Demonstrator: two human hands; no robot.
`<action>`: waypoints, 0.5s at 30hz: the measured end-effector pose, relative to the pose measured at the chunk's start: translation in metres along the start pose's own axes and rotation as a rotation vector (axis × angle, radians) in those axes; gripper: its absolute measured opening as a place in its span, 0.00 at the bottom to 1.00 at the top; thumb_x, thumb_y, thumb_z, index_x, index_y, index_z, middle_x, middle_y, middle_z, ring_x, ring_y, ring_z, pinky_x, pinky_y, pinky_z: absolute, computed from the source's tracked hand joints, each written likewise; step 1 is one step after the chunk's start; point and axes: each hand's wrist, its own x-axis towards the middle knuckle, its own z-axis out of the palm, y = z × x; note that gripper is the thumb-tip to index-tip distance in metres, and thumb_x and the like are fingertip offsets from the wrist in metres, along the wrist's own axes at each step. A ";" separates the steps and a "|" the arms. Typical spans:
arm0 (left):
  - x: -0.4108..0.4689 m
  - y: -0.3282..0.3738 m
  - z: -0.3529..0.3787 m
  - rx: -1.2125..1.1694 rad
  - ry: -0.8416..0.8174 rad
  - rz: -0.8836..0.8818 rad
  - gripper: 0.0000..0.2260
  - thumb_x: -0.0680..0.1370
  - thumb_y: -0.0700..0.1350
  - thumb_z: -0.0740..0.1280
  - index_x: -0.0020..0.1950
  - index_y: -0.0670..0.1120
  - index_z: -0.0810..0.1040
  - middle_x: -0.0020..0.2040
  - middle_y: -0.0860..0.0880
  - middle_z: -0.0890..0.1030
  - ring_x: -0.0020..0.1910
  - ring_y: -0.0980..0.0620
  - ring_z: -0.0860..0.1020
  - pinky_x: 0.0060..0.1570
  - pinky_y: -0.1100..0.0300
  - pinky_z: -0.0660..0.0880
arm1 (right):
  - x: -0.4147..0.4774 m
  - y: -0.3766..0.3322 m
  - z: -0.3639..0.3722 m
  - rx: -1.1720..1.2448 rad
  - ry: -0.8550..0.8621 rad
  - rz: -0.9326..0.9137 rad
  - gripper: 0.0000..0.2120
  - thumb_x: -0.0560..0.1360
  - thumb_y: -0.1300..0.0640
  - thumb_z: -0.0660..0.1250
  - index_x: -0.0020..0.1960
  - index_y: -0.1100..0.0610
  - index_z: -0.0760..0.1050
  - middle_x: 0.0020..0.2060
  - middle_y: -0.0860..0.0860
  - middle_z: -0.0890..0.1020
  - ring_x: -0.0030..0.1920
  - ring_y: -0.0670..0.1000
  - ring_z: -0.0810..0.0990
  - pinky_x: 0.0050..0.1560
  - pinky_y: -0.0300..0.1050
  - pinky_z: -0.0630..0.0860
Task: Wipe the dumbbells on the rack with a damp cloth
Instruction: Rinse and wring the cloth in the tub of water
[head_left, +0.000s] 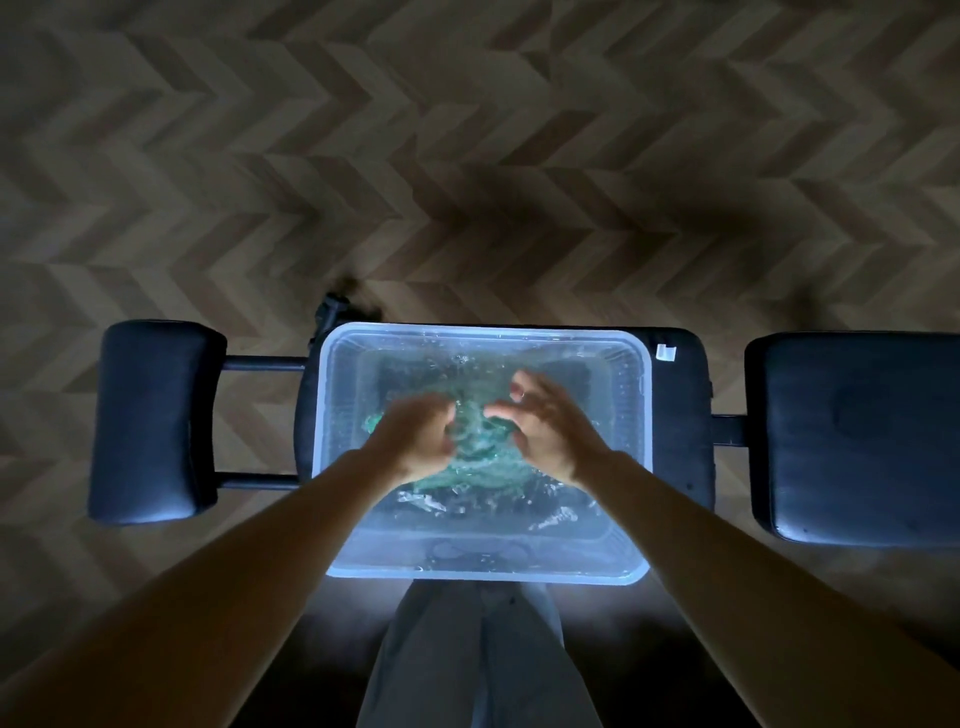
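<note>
You are at the wetting step: the cloth (480, 452) is being soaked, and no wiping has begun. No dumbbell and no rack shows anywhere in the frame, so that part of the job lies ahead of you.

The cloth sits in the middle of the frame, under the water in a clear plastic tub (332, 415). The tub stands on the black padded worktop (675, 415).

Your left hand (415, 441) is in the tub with its fingers curled into the left side of the cloth. Your right hand (550, 426) is just beside it on the cloth's right side, fingers spread and loosely bent. Both hands are blurred, and I cannot tell whether the right one pinches the fabric or only rests against it. The two hands are close together, with a bunched ridge of cloth between them.

The cloth looks green, crumpled into a loose heap and wet through. The water around it is broken by ripples and bubbles.

In my judgement the next move calls for gathering the cloth in both hands, lifting it over the tub and wringing it hard. It should leave damp, not dripping, or water will run onto the worktop and the herringbone floor (467, 156).
</note>
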 end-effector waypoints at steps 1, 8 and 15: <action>-0.002 0.001 0.004 -0.007 -0.075 -0.036 0.15 0.73 0.41 0.66 0.59 0.40 0.74 0.58 0.41 0.76 0.59 0.43 0.74 0.54 0.60 0.69 | 0.000 -0.003 0.001 -0.030 -0.087 0.022 0.20 0.63 0.66 0.74 0.54 0.56 0.80 0.47 0.60 0.77 0.48 0.59 0.78 0.47 0.51 0.76; -0.003 0.006 0.013 0.017 -0.236 -0.160 0.14 0.74 0.35 0.64 0.60 0.39 0.73 0.58 0.41 0.78 0.57 0.44 0.76 0.51 0.58 0.73 | -0.001 -0.009 0.000 -0.194 -0.493 0.380 0.13 0.75 0.54 0.65 0.56 0.60 0.75 0.64 0.59 0.68 0.67 0.57 0.65 0.66 0.50 0.63; -0.003 0.018 -0.006 -0.359 -0.250 -0.218 0.06 0.75 0.44 0.68 0.44 0.43 0.74 0.41 0.44 0.76 0.44 0.47 0.76 0.35 0.61 0.66 | 0.003 -0.007 -0.008 0.243 -0.499 0.698 0.11 0.76 0.58 0.61 0.54 0.63 0.76 0.49 0.58 0.79 0.52 0.57 0.77 0.42 0.40 0.72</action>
